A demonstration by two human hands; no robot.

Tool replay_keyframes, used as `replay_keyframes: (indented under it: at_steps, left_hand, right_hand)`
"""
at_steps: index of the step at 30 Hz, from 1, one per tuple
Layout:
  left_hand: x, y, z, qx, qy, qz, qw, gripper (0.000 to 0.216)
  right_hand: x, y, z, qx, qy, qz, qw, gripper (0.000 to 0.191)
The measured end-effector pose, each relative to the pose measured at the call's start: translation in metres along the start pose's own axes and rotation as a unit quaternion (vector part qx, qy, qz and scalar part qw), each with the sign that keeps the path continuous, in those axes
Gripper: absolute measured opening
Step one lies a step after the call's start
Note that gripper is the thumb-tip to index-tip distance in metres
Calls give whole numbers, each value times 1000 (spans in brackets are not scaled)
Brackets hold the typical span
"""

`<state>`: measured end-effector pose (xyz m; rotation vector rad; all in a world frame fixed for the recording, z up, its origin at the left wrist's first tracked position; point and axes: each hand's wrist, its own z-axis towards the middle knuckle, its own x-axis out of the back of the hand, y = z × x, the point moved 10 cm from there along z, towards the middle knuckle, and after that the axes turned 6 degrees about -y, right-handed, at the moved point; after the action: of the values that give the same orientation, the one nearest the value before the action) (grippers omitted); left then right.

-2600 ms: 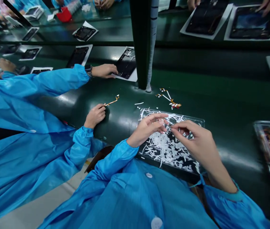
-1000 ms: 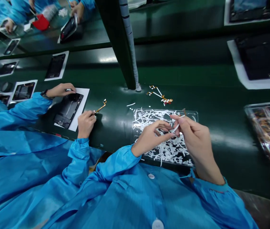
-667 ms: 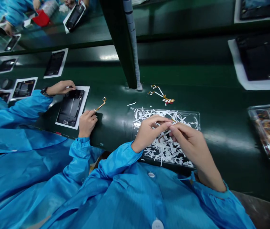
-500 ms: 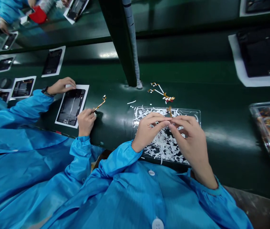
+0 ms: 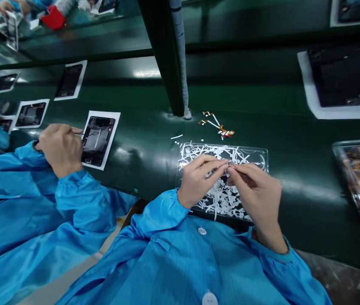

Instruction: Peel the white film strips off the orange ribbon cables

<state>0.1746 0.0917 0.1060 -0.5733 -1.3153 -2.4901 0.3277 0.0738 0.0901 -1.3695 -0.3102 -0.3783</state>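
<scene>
Your left hand (image 5: 199, 182) and right hand (image 5: 256, 190) have closed fingertip to fingertip over the clear tray of white paper strips (image 5: 256, 153), both pinching a small part; the orange flex seen earlier is now hidden between your fingers.

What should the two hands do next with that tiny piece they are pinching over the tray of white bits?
Probably pull the fingertips gently apart. The left hand and right hand meet fingertip to fingertip on a tiny part too small to make out, right above the clear tray full of white strips, so anything peeled off would likely drop there.
</scene>
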Motion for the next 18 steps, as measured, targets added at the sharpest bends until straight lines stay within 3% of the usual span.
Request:
replay_keyframes:
  at_steps: [5, 9, 14, 18]
  left_hand:
    - [-5, 1, 0, 2, -43, 99, 994, 13]
    - [-5, 0, 0, -6, -35, 140, 990, 11]
    - [-4, -23, -2, 70, -72, 96, 990, 13]
    - [-12, -32, -5, 120, -136, -45, 982, 17]
  right_hand:
    - [-7, -16, -1, 59, -7, -74, 995, 12]
    - [-12, -18, -2, 76, -18, -110, 991, 11]
    - [-10, 18, -1, -45, -79, -42, 995, 16]
    - [-12, 33, -4, -97, -125, 13, 987, 22]
